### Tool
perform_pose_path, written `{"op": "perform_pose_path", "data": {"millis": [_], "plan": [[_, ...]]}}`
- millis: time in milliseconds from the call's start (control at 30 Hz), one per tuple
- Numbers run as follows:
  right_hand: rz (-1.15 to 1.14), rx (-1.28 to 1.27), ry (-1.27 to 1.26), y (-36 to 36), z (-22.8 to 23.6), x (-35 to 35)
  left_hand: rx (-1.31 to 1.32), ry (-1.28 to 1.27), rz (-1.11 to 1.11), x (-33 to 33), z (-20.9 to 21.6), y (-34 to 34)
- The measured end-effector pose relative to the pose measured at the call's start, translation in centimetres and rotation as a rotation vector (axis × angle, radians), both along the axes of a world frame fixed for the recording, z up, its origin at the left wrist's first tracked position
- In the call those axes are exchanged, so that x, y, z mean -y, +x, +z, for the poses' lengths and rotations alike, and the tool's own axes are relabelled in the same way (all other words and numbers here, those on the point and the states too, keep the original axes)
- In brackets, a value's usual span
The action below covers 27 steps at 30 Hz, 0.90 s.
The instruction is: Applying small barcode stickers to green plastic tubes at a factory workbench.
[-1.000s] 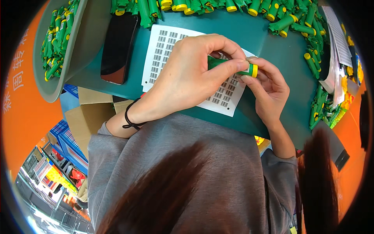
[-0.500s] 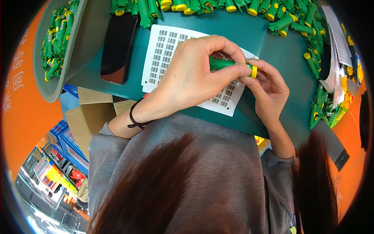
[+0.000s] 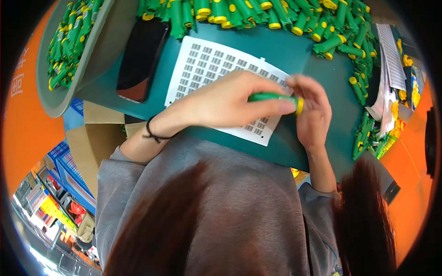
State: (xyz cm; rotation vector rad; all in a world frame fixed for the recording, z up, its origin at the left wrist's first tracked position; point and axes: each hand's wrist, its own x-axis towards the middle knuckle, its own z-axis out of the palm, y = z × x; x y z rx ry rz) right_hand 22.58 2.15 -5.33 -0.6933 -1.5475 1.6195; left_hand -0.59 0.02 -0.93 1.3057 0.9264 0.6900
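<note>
My left hand (image 3: 225,99), a dark band at its wrist, pinches a green tube (image 3: 264,97) with a yellow cap (image 3: 299,106) between thumb and fingers. The tube lies roughly level, its cap pointing right. Right beside the cap is my right hand (image 3: 315,112), fingers loosely spread and slightly blurred; its thumb is hard to make out. Beneath both hands, a white sheet of barcode labels (image 3: 193,66) rests on the green tabletop (image 3: 317,69), partly covered by my left hand and forearm.
Many similar green tubes (image 3: 281,11) are heaped along the far edge and down the right. A grey bin (image 3: 99,55) of them stands at the left, by a black phone-like slab (image 3: 142,55). Papers (image 3: 391,57) lie far right; a cardboard box (image 3: 99,145) sits below left.
My right hand's fingers have come away from the label side of the tube and loosened. The left hand still holds the tube. The whole view has shifted slightly.
</note>
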Motion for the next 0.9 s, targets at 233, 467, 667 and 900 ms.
{"op": "perform_pose_path", "data": {"millis": [233, 467, 667, 900], "plan": [[0.046, -0.188, -0.206, -4.1, 1.6, -0.8, -0.322, 0.404, -0.048, 3.2, -0.5, 4.3], [-0.047, -0.103, -0.026, -3.5, 1.4, -1.3, -0.406, 0.549, 0.108, 3.3, -1.0, 4.9], [-0.393, 0.612, 0.087, 1.6, 2.4, -2.2, -0.549, 0.454, 1.293, 5.1, 6.6, -11.2], [-0.364, 0.746, 0.071, -0.2, 2.1, 1.4, -1.034, 0.834, 0.834, 5.9, 5.2, -10.0]]}}
